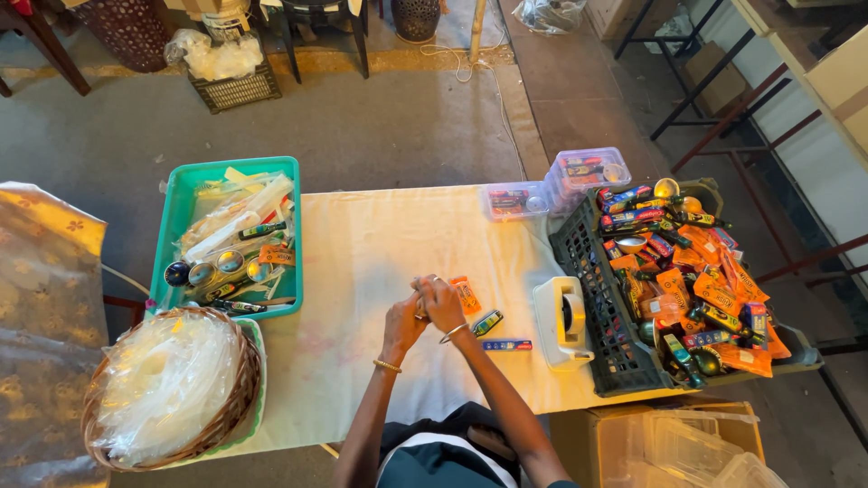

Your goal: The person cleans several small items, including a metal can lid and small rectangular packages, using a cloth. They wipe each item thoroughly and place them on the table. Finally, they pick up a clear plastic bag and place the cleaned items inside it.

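Both hands meet over the middle of the cloth-covered surface (362, 262), the left hand (402, 318) and right hand (443, 303) curled close around something small held between them; what it is I can't make out. Just beside them lie an orange sachet (467, 295), a small dark tube (487, 323) and a flat blue-and-red stick (506, 344). It looks like small items being put together by hand. A green tray (181, 194) sits to the left, a black crate (579, 244) of packets to the right, so any further piece needs a reach sideways.

Both hands — left hand (400, 318); right hand (442, 303) — together above white table (362, 262)
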